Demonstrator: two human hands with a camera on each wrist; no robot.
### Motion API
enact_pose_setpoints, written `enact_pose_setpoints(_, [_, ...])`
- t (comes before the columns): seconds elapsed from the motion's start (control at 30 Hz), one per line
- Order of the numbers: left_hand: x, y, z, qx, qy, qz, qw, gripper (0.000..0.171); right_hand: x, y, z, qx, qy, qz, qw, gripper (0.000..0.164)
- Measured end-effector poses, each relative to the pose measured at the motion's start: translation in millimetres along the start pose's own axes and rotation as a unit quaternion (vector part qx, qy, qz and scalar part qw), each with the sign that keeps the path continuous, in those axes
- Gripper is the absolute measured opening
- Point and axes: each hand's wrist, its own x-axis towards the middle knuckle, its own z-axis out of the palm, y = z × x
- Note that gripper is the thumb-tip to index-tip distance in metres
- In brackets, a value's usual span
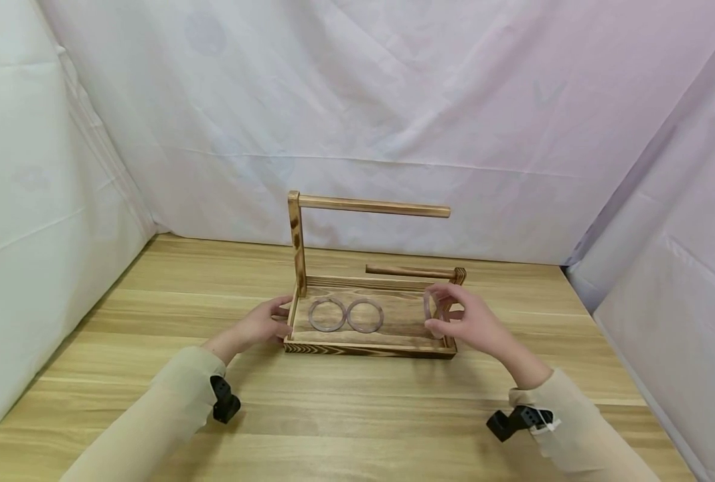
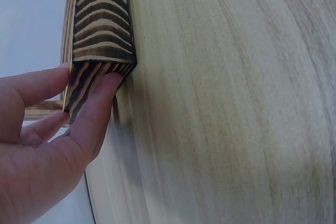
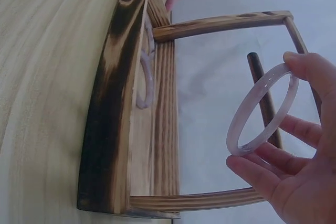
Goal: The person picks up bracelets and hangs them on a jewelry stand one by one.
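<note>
The tray [image 1: 402, 313] was made of wood; its near wall [image 1: 369, 350] showed dark, burnt-looking grain and a smooth, slightly shiny finish. The left post [image 1: 298, 248], the upper bar [image 1: 375, 206] and the lower bar [image 1: 412, 272] were of similar browned wood, also smooth. The left ring [image 1: 327, 330], the middle ring [image 1: 365, 331] and the right ring [image 3: 249, 100] had a glossy, half-transparent surface, like polished stone or glass; I could not tell which. The table [image 1: 345, 415] looked like smooth, light wood with a soft shine. The far curtain [image 1: 393, 100] was of matt, creased cloth. Both sleeves [image 1: 171, 402] were of matt cloth, and the wrist mounts [image 1: 223, 402] looked like matt black plastic.
</note>
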Motion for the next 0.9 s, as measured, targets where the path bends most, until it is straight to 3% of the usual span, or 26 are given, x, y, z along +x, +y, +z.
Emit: enact_pose_setpoints(0.9, [-0.2, -5.3, -4.1, -0.008, -0.017, -0.005, 0.9998, 0.072, -3, -11, -24, 0.051, 0.005, 0.003, 0.999, 0.05])
